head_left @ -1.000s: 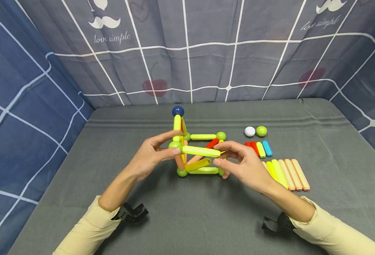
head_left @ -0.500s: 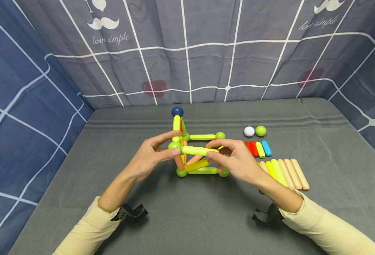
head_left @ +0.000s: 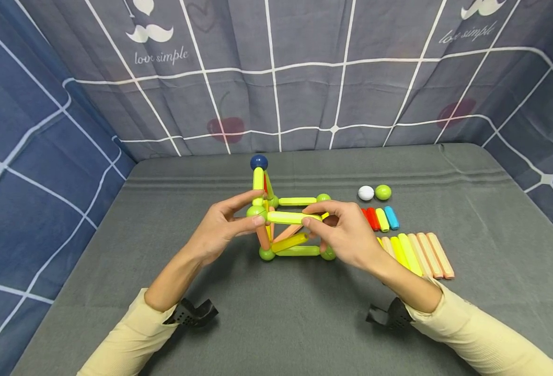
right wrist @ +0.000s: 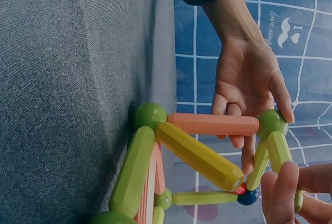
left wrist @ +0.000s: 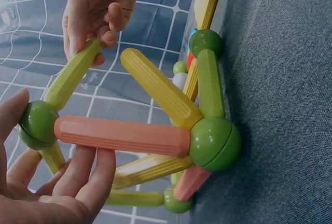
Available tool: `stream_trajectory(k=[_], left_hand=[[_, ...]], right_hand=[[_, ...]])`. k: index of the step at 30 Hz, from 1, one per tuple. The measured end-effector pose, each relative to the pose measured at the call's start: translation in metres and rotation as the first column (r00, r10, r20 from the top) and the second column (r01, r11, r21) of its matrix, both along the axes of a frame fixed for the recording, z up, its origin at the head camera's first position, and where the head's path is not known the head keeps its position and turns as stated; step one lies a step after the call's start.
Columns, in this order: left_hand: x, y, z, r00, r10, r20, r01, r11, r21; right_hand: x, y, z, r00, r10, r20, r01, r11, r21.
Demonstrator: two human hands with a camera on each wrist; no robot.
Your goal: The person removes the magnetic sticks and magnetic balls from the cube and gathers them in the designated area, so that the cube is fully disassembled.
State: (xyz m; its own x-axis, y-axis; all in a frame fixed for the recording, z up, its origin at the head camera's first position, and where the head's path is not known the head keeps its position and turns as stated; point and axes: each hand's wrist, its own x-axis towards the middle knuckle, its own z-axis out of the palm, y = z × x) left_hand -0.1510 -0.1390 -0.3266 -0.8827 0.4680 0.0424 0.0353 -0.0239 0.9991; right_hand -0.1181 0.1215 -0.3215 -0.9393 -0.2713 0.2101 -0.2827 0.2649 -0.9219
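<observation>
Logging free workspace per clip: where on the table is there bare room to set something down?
Bare grey tabletop lies between left sleeve and left curtain, in front between the wrist mounts, and right of the long sticks. Crowded: the stick frame, held by left grip and right grip, and beside it, long sticks, short sticks and two loose balls.

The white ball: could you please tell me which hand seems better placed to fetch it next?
Probably the right hand: it is nearer the white ball, though it pinches a lime stick; the left hand holds a green ball farther away.
</observation>
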Motion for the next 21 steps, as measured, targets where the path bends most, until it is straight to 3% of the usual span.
stream_trajectory(k=[13,21], left_hand=[[0.0022,0.0023,0.0006,1.0,0.009,0.005,-0.009,1.0,-0.009],[0.0031,0.0036,0.0002,1.0,0.002,-0.004,-0.002,1.0,-0.022]], right_hand=[[0.0012,-0.0016,0.0047,0.999,-0.024,0.029,0.025,0.998,-0.057],[0.002,-0.0013,0.0071,0.999,-0.042,-0.025,0.041,0.998,-0.053]])
